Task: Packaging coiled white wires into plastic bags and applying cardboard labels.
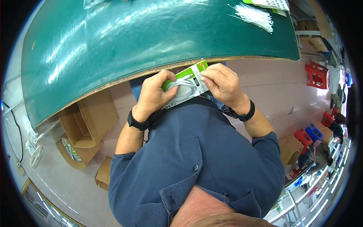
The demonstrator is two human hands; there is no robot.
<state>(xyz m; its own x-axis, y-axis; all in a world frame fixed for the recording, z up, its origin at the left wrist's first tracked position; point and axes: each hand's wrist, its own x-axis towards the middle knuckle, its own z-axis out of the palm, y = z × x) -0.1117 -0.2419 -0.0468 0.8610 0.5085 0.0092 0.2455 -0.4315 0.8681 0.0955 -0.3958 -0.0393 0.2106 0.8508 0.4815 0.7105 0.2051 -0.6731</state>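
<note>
Just off the near edge of the green table, in front of my body, is a green and white cable package (188, 86), with a coiled white cable showing on its front. My left hand (155, 90) grips its left side, the thumb lying over the front. At the package's right end, the fingers of my right hand (222, 81) are pinched together against the edge. Whether those fingers also hold something small cannot be made out. A dark band circles each wrist.
The green table (151, 38) bears a bundle of white cable ties (254, 17) at the far right, beside more green packaging (270, 3). Open cardboard boxes (89, 121) stand on the floor at left. A red stool (317, 74) is off to the right.
</note>
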